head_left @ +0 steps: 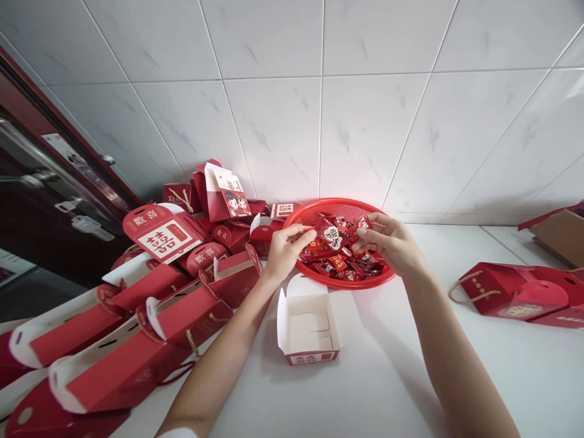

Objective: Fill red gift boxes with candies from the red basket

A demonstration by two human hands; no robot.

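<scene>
Forearms reaching in, left hand is pinching a dark-red packet by its edge, right hand is grasping a smaller red wrapper, both above the red basket, while an open box is sitting on its near side, closer to the left hand.

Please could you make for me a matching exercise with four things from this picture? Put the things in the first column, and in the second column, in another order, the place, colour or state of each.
Things
1. Keys
2. Basket
3. Small open box
4. Packet with pale emblem

Place, colour or state
A. Held in the left hand
B. Hanging at the door
C. White inside, standing on the worktop
D. Red, with many tiny holes

Right pairs: 1-B, 2-D, 3-C, 4-A
</scene>
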